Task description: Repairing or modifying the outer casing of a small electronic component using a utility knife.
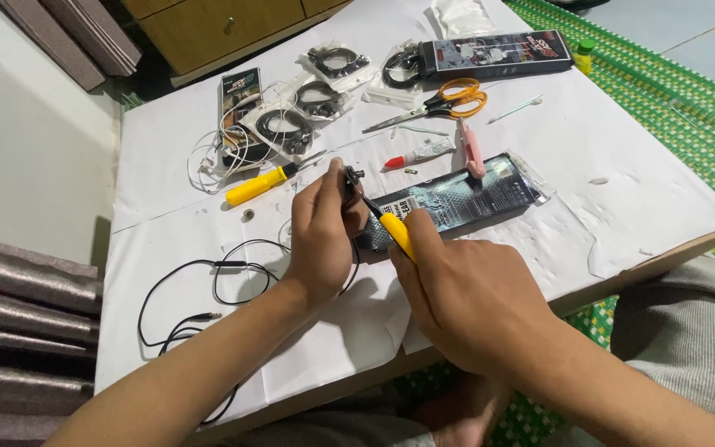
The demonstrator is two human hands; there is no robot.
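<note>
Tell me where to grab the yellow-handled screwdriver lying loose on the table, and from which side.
Take the spare screwdriver by its thick yellow handle, coming from above. It lies flat on the white table, handle toward the near left, dark shaft pointing at the white earphone cable, so the handle end is clear.

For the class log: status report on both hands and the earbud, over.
Left hand pinches earbud. Right hand holds yellow screwdriver, tip at the earbud. Black cable trails left; spare screwdriver and scissors lie apart.
</note>
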